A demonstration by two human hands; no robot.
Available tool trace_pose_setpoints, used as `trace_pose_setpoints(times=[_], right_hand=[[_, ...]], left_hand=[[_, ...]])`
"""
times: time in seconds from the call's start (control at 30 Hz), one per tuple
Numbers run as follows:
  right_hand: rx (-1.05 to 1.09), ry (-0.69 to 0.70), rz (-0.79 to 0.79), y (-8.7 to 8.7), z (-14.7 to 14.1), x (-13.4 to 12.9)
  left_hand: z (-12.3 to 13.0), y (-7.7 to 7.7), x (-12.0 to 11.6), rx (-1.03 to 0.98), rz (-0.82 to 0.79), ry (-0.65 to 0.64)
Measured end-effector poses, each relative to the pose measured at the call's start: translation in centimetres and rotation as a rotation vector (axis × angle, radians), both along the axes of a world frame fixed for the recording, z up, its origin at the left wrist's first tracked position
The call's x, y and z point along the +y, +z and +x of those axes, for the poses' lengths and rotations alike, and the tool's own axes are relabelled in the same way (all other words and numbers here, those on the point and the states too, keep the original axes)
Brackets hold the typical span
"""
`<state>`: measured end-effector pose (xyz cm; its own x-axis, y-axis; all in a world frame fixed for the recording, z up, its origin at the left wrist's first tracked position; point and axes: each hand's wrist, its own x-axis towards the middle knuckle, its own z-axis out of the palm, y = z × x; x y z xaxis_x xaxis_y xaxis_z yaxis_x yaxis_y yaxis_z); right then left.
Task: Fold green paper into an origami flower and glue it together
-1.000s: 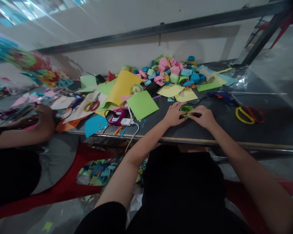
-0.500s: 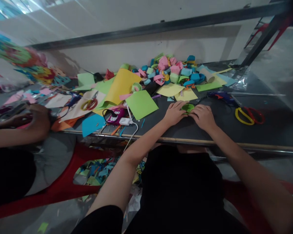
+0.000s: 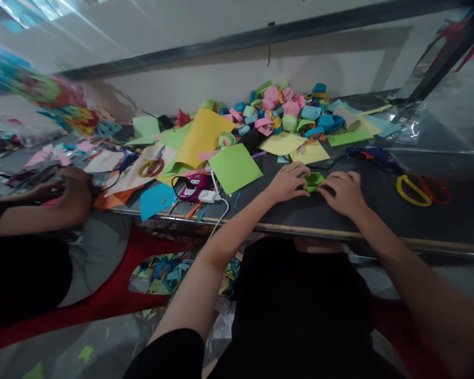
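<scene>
A small folded piece of green paper (image 3: 313, 182), with raised sides like a little box, sits low over the dark tabletop between my hands. My left hand (image 3: 289, 182) grips its left side with bent fingers and thumb. At its right edge, the fingertips and thumb of my right hand (image 3: 345, 193) hold on, the other fingers loosely curled. Fingers cover part of the paper's sides. To the right lie scissors with yellow and red handles (image 3: 414, 190), and behind them a blue glue gun (image 3: 373, 157). A flat green sheet (image 3: 236, 167) lies left of my left hand.
Folded paper pieces (image 3: 290, 109) are heaped against the wall. A purple power socket (image 3: 195, 187) with a white plug and cable is near the table edge (image 3: 300, 230). Another person's hand (image 3: 75, 184) works at the far left. Paper scraps (image 3: 169, 273) fill the space below.
My hands have drawn slightly apart, showing more of the green paper. The right hand's fingers have loosened and spread. The whole view has shifted a little, moving things rightward.
</scene>
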<state>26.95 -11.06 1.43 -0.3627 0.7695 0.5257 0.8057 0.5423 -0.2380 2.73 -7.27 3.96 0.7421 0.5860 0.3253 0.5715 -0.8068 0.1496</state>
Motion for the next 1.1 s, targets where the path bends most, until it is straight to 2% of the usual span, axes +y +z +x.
trace_pose_setpoints(times=[0.13,0.3,0.43,0.6,0.73,0.87,1.0,1.1], right_hand=[[-0.008,0.059,0.014,0.6,-0.4,-0.2],[-0.034,0.197,-0.021,1.6,-0.9,-0.1],[-0.034,0.283,-0.105,1.2,-0.6,0.5],[0.020,0.216,-0.124,0.1,0.0,1.1],[0.020,0.203,-0.082,0.1,0.0,1.3],[-0.039,0.244,-0.060,-0.1,-0.2,1.5],[-0.031,0.213,-0.002,-1.2,-0.5,1.6],[-0.038,0.210,-0.023,-1.4,-0.7,1.6]], left_hand=[[0.2,0.3,0.2,0.038,-0.010,-0.071],[0.6,-0.8,0.3,-0.051,-0.105,-0.158],[0.5,-1.5,0.1,-0.137,-0.187,-0.174],[0.4,-2.0,1.0,-0.155,-0.209,-0.164],[0.3,-2.2,1.7,-0.149,-0.171,-0.120],[0.2,-1.5,1.2,-0.088,-0.131,-0.043],[0.2,-0.9,0.5,-0.053,-0.106,-0.027],[0.0,-1.1,0.4,-0.054,-0.080,-0.046]])
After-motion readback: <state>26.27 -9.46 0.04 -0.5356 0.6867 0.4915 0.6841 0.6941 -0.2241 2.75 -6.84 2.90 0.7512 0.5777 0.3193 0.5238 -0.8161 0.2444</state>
